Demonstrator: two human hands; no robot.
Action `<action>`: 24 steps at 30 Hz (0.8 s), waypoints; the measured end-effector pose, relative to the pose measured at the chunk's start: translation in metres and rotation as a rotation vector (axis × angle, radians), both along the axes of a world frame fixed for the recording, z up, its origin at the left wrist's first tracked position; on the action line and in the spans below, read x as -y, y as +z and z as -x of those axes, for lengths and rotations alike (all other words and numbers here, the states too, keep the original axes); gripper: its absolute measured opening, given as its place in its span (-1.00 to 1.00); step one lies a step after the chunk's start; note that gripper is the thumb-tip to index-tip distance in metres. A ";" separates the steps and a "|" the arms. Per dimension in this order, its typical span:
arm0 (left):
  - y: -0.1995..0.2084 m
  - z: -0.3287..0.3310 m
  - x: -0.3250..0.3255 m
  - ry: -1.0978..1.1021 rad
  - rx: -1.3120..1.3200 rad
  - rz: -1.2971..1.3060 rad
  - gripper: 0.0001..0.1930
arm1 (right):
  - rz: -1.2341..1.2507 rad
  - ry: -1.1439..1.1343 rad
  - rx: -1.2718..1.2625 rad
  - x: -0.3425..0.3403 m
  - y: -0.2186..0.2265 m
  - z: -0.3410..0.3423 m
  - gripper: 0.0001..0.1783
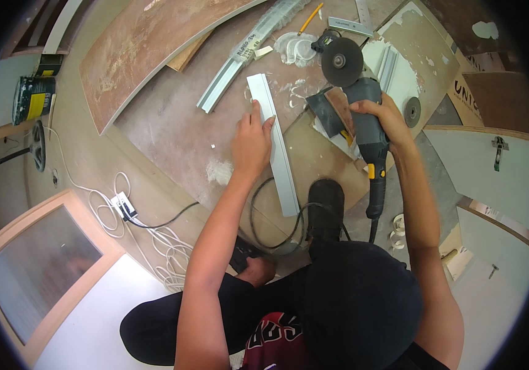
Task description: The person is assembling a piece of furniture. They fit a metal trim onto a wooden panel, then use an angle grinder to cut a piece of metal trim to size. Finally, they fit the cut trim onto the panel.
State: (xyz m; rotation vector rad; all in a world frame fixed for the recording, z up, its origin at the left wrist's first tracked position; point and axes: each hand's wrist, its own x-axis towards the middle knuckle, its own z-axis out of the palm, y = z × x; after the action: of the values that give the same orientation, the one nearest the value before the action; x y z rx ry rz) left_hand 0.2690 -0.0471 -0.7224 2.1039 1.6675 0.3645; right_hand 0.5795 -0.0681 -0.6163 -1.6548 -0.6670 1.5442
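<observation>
Left hand [251, 147]: fingers stretched out over the upper half of the white strip, thumb by its right edge; from here I cannot tell whether it grips or only rests.
Right hand [395, 123]: closed around the body of the grinder.
White strip [281, 166]: lying lengthwise on the brown board [172, 145] in front of the person, its near end close to the dark shoe [325, 206].
Grinder [369, 139]: dark grey with yellow parts, its disc to the right of the strip's far end and apart from it.
Beyond the strip: a bundle of plastic-wrapped strips [258, 40], a pencil [311, 18] and a metal square [349, 26].
Right of the grinder: a loose disc [411, 111], lying flat.
Floor at left: a white socket block [122, 205] among tangled white cords [164, 250], near a wooden frame [96, 231] with a cloudy pane.
Far left: dark buckets [23, 102] with yellow labels.
</observation>
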 end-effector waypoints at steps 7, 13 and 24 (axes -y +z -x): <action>-0.009 -0.010 -0.031 0.101 0.265 -0.111 -0.46 | -0.072 0.078 0.099 -0.021 -0.018 0.026 -0.39; -0.017 -0.017 -0.020 0.032 0.307 -0.009 -0.49 | -0.115 0.062 0.146 -0.018 -0.045 0.040 -0.37; -0.009 0.089 -0.171 0.097 -0.219 -0.463 -0.62 | -0.049 -0.034 0.037 -0.009 -0.018 0.046 -0.40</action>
State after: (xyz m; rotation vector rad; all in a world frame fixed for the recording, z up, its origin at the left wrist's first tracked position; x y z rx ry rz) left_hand 0.1797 0.1239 -0.7319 2.4700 1.9651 0.6205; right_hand 0.5335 -0.0593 -0.6345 -1.6537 -0.6872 1.4652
